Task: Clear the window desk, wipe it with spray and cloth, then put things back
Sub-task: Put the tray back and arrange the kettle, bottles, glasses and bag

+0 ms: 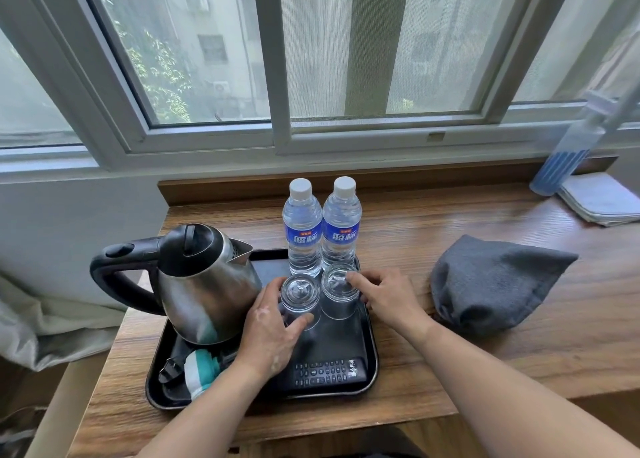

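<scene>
As both upturned glasses share the tray (373, 353), fingers of the left hand (273, 333) wrap the left glass (300, 293) and fingers of the right hand (384, 296) clasp the right glass (337, 300), likely squaring them together.

Soft window (207, 59) daylight, warped edges

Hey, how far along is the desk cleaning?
Either start or finish; the frame can't tell. The tray, with kettle, bottles and remote, sits on the desk. In hand: left hand grips the left glass, right hand holds the right glass. The grey cloth and spray bottle sit untouched, so wiping may remain.
</scene>
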Available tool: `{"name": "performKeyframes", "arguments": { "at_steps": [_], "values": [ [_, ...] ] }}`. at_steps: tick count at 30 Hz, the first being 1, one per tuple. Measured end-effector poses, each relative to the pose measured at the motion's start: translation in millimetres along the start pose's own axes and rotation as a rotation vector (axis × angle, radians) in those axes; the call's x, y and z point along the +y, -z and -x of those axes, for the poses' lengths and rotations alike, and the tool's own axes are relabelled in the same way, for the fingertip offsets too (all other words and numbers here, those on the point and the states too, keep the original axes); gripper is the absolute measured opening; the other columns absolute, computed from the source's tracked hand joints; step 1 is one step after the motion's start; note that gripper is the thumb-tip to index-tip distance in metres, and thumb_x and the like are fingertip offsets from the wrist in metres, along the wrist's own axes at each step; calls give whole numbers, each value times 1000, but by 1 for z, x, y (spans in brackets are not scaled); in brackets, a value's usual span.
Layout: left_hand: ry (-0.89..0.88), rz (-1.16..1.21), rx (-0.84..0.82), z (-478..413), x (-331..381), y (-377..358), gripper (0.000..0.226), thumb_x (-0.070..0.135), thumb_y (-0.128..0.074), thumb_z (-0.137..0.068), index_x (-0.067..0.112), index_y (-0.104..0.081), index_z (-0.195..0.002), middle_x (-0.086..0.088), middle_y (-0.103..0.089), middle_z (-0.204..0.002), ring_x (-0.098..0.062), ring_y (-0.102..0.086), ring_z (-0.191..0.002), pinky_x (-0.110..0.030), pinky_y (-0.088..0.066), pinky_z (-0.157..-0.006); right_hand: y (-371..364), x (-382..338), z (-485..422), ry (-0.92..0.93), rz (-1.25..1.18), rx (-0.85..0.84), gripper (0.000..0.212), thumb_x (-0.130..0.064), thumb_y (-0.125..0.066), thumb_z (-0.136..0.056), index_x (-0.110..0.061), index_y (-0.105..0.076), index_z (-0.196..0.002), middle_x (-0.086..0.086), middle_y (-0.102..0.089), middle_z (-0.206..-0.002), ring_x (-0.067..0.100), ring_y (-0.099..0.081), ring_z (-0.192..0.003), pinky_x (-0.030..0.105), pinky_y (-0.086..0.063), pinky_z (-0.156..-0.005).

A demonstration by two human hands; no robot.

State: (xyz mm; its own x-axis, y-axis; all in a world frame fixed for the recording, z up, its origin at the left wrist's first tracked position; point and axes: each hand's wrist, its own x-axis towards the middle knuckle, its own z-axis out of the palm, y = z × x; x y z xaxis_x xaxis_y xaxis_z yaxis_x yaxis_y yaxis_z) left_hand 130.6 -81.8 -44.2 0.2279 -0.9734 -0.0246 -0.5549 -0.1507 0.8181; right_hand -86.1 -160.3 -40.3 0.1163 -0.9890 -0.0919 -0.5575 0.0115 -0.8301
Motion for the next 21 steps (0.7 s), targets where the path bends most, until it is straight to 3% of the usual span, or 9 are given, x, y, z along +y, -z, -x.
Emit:
{"name": "performKeyframes", "arguments": {
  "at_steps": [4,6,10,16,19,21],
  "values": [
    [-17,-159,-22,10,2,2,96,34,-87,-79,15,-34,-156,-4,-54,-146,-24,-59,-127,-36,-46,-112,0,6,9,32,3,15,49,-74,-57,-80,-35,-75,-102,-20,-74,-85,-4,-68,-80,25,-53,-76],
    [23,-159,-8,16,3,2,99,35,-84,-81,12,-28,-159,-10,-52,-150,-28,-58,-128,-38,-48,-110,1,9,19,85,61,3,50,-66,-68,-77,-37,-66,-118,-21,-70,-101,-5,-65,-88,15,-49,-80],
    [21,-169,-2,16,-1,-4,76,27,-75,-89,8,-37,-152,-13,-57,-144,-28,-55,-132,-38,-43,-112,-11,16,31,161,144,40,66,-47,-85,-71,-32,-59,-129,-17,-65,-107,-2,-58,-95,3,-37,-81],
    [42,-133,18,8,1,-9,55,17,-73,-91,7,-48,-139,-13,-62,-132,-28,-59,-121,-23,-40,-99,-20,20,33,151,135,114,64,-39,-86,-73,-27,-61,-131,-13,-69,-108,2,-60,-94,19,-46,-89],
    [36,-109,28,3,5,-10,49,12,-73,-91,7,-50,-135,-15,-63,-127,-28,-60,-117,-16,-35,-91,-22,21,33,129,118,122,61,-39,-86,-74,-28,-63,-130,-14,-70,-111,0,-60,-94,1,-37,-82],
    [43,-97,34,0,6,-10,50,9,-73,-91,7,-50,-135,-16,-63,-126,-30,-61,-116,-14,-33,-89,-23,21,32,123,119,134,61,-39,-86,-74,-27,-63,-130,-13,-70,-111,1,-61,-95,-1,-34,-81]
  ]
}}
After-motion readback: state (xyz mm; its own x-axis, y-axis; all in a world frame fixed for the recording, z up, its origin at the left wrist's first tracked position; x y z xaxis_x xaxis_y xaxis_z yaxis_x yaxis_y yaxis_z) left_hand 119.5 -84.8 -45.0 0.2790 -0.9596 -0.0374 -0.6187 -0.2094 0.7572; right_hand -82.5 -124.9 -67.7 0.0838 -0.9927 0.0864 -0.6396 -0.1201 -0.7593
